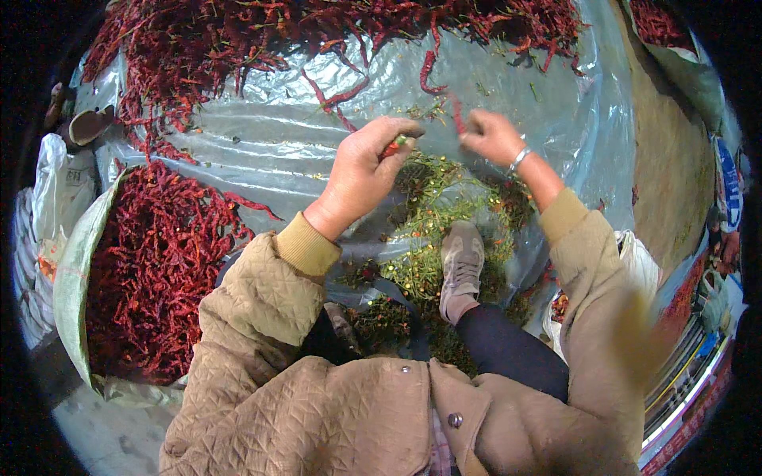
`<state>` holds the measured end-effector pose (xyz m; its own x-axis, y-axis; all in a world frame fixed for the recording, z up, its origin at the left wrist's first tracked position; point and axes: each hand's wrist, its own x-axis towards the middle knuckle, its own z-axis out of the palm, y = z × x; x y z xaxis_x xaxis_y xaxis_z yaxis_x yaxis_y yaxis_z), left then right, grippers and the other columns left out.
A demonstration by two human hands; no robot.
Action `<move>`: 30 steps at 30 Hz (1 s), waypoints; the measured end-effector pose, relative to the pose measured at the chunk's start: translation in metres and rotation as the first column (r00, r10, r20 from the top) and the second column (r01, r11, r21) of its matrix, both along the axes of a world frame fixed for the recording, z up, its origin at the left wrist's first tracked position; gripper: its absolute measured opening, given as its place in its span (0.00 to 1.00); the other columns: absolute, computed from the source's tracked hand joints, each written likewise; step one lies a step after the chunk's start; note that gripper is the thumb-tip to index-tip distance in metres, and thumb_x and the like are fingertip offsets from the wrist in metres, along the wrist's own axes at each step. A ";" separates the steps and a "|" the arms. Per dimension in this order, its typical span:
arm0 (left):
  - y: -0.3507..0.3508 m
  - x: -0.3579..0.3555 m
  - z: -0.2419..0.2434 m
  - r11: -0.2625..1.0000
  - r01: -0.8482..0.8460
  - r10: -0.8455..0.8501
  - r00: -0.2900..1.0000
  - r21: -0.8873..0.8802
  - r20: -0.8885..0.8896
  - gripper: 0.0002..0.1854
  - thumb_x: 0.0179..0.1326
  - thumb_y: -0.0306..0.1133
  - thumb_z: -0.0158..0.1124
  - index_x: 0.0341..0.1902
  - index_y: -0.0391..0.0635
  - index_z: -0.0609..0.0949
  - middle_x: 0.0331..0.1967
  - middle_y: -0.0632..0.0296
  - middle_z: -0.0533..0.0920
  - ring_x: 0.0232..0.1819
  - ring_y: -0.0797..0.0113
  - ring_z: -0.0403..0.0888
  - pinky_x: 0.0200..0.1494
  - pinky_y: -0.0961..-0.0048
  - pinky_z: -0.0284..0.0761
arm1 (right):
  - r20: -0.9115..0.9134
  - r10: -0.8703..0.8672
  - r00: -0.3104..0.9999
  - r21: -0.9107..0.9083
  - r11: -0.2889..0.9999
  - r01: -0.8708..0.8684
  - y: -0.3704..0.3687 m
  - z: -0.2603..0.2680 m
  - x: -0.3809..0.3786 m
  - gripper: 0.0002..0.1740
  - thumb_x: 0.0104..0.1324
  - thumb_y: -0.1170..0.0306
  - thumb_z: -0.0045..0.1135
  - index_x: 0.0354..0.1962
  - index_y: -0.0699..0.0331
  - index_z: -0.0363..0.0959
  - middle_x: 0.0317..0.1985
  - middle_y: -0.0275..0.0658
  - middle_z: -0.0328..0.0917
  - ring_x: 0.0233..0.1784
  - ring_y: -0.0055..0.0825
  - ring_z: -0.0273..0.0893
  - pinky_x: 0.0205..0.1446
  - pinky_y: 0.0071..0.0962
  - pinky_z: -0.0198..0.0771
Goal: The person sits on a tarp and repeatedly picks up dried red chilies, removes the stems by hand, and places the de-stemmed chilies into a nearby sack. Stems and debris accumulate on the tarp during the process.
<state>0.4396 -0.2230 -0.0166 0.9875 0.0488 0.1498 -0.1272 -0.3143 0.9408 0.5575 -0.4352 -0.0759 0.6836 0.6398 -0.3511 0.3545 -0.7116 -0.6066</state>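
My left hand [366, 169] is closed around a red chili pepper [393, 146], whose stem end pokes out by the thumb; most of it is hidden in the fist. A thin dried chili [456, 114], blurred, is pinched between the fingers of my right hand [493, 138], which wears a silver bracelet [520, 158]. Both hands are above a plastic sheet [256, 131]. Below them lies a heap of green chili stems [437, 214]. A few loose dried chilies [348, 92] rest on the sheet beyond my left hand, and a curled one [427, 72] lies beyond my right.
A large pile of dried red chilies [250, 35] spreads along the far side. At the left stands an open woven sack [74, 297] full of dried chilies [158, 268]. My shoe [462, 256] is on the stems. A white bag [638, 253] sits by my right arm.
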 end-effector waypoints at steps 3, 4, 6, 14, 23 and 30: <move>-0.004 -0.002 0.005 0.982 0.123 -0.131 0.990 0.146 0.050 0.16 0.46 0.21 0.57 0.41 0.42 0.74 0.38 0.53 0.76 0.39 0.52 0.75 0.40 0.66 0.71 | -0.164 0.161 0.973 0.269 0.956 -0.113 0.026 0.036 -0.040 0.10 0.48 0.69 0.56 0.24 0.66 0.65 0.19 0.43 0.68 0.23 0.33 0.68 0.28 0.28 0.65; -0.004 -0.006 0.005 0.966 0.182 -0.179 0.983 0.181 -0.035 0.16 0.46 0.21 0.58 0.42 0.42 0.75 0.38 0.53 0.76 0.40 0.53 0.75 0.41 0.67 0.71 | -0.275 0.145 0.950 0.336 0.941 -0.046 0.030 0.047 -0.047 0.10 0.48 0.71 0.56 0.27 0.67 0.66 0.19 0.40 0.68 0.23 0.26 0.67 0.28 0.26 0.65; -0.002 -0.012 0.000 0.924 0.276 -0.225 0.952 0.265 -0.207 0.13 0.47 0.21 0.58 0.40 0.41 0.75 0.34 0.52 0.76 0.38 0.54 0.76 0.39 0.69 0.71 | -0.350 0.124 0.928 0.329 0.944 -0.002 0.033 0.059 -0.047 0.11 0.49 0.70 0.56 0.29 0.66 0.67 0.19 0.39 0.69 0.23 0.23 0.67 0.29 0.25 0.65; 0.002 -0.016 -0.003 0.990 0.143 -0.136 0.943 0.000 -0.305 0.08 0.50 0.29 0.62 0.33 0.39 0.77 0.26 0.58 0.77 0.27 0.67 0.74 0.33 0.72 0.70 | -0.387 0.018 0.922 0.319 0.941 0.116 0.036 0.062 -0.042 0.09 0.54 0.69 0.57 0.28 0.67 0.71 0.23 0.33 0.73 0.27 0.15 0.68 0.32 0.21 0.66; 0.009 -0.018 -0.004 0.986 0.156 -0.127 0.925 0.053 -0.357 0.08 0.48 0.29 0.64 0.31 0.40 0.76 0.23 0.58 0.75 0.25 0.70 0.71 0.31 0.73 0.68 | -0.655 -0.279 0.702 0.176 0.848 0.501 0.028 0.045 -0.037 0.19 0.61 0.55 0.49 0.32 0.66 0.72 0.25 0.31 0.74 0.23 0.12 0.67 0.24 0.14 0.63; 0.001 -0.016 -0.006 0.988 0.118 -0.148 0.899 -0.096 -0.412 0.08 0.52 0.30 0.62 0.32 0.39 0.75 0.19 0.65 0.74 0.23 0.80 0.67 0.27 0.76 0.66 | -0.571 -0.171 0.803 0.303 0.866 0.399 0.047 0.043 -0.057 0.10 0.54 0.67 0.58 0.25 0.66 0.73 0.22 0.29 0.72 0.27 0.13 0.66 0.30 0.20 0.64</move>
<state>0.4235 -0.2222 -0.0227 0.9568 -0.0919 -0.2759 0.2449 -0.2569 0.9349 0.5006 -0.3886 -0.0333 0.6491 0.6025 -0.4645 -0.2672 -0.3911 -0.8807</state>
